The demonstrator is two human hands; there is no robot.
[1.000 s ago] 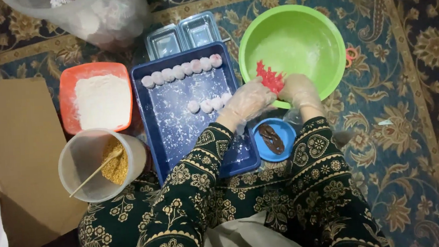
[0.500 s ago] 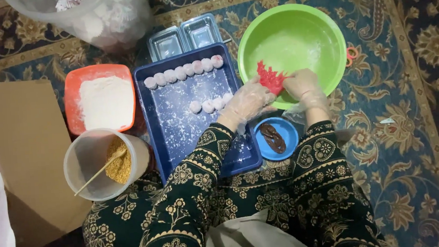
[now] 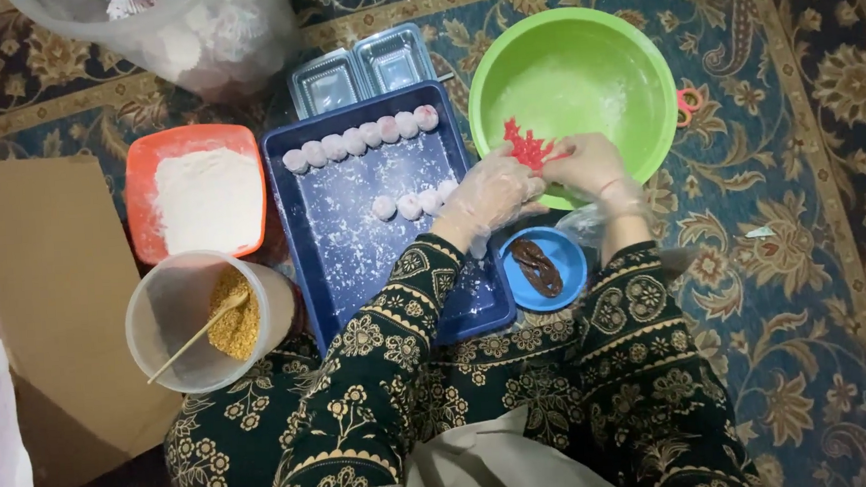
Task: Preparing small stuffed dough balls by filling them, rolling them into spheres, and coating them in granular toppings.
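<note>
Both hands wear clear plastic gloves and meet over the near rim of a green bowl (image 3: 582, 78). My left hand (image 3: 490, 193) and my right hand (image 3: 587, 164) together pinch a small red jagged piece (image 3: 529, 150). Under my left hand lies a dark blue tray (image 3: 354, 248) dusted with white powder. White dough balls (image 3: 363, 138) line its far edge, and a short second row (image 3: 411, 203) sits mid-tray. Below my hands is a small blue dish (image 3: 551, 242) with a brown paste (image 3: 538, 268).
An orange tub of white flour (image 3: 203, 196) sits left of the tray. In front of it is a clear tub (image 3: 180, 316) of golden crumbs with a wooden stick. Clear plastic containers (image 3: 365, 69), a plastic bag (image 3: 185, 34) and brown cardboard (image 3: 41, 294) lie around on the patterned carpet.
Both hands stay at the bowl's rim working the red piece; they have shifted only slightly. The tray and dishes have not moved.
</note>
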